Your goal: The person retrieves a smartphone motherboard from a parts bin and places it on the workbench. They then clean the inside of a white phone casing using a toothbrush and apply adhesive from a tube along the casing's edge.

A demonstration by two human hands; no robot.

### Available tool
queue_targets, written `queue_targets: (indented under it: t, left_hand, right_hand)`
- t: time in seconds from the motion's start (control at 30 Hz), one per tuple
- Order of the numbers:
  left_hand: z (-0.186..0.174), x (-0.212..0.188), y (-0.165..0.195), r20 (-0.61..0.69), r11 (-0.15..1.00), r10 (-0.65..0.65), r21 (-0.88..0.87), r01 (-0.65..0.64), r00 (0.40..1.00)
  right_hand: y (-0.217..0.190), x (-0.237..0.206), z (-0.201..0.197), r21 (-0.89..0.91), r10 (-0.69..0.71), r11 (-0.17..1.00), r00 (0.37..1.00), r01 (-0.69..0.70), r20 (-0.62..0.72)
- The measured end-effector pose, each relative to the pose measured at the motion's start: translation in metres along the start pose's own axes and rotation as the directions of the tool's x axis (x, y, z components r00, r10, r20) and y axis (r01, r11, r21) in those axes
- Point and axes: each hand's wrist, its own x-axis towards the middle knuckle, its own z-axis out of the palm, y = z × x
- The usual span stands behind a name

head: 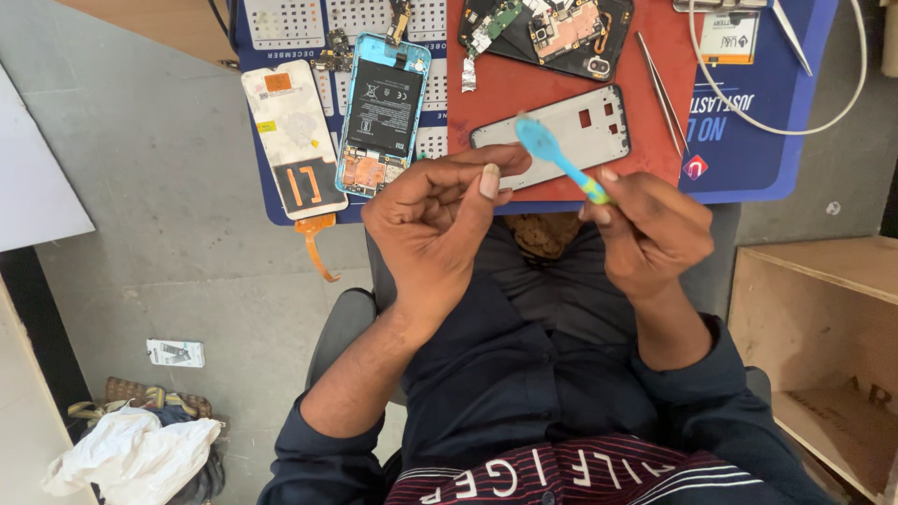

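With the phone (pixel 382 112) already opened on the bench (pixel 748 140), our right hand (pixel 650 229) fingers clamp the blue brush (pixel 559 159), left hand (pixel 435 220) fingers curled together, cleaning unfinished.

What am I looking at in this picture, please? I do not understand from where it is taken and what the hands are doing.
There is one picture, taken by a camera worn on a person's head, looking down at their own lap and two bare hands; there is no machine. The right hand holds a small blue plastic tool with a rounded tip. The left hand is curled, its fingers closed near that tip; I cannot tell whether it holds anything. Beyond the hands lies a red mat on a blue mat. On them lie an opened phone with its black battery showing, a grey phone frame, a circuit board assembly, metal tweezers and a detached screen panel.
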Motion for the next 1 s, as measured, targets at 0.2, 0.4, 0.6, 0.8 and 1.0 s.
queue_targets:
  t: [0.2,0.4,0.6,0.8,1.0]
  left_hand:
    - [0.000,-0.003,-0.003,-0.030,0.998,-0.026,0.052,0.027,0.999]
    - [0.001,-0.003,-0.002,-0.047,0.999,-0.037,0.032,0.039,0.998]
    - [0.003,-0.003,-0.003,-0.059,0.999,-0.041,0.026,0.043,0.997]
    - [0.002,-0.005,-0.006,-0.053,0.999,-0.040,-0.008,0.040,0.998]
    - [-0.001,-0.005,-0.008,-0.028,1.000,0.006,0.022,-0.005,1.000]
  right_hand:
    - [-0.003,0.000,-0.001,-0.024,0.037,0.999,0.998,-0.035,0.050]
    - [-0.003,0.001,-0.001,0.000,-0.043,0.999,0.997,0.043,0.065]
    - [-0.001,-0.002,-0.002,0.017,-0.038,0.999,0.999,0.038,0.029]
    - [0.001,-0.006,-0.001,0.078,0.013,0.997,0.999,-0.016,0.031]
    - [0.007,-0.011,0.002,0.463,0.306,0.805,0.928,-0.372,0.214]
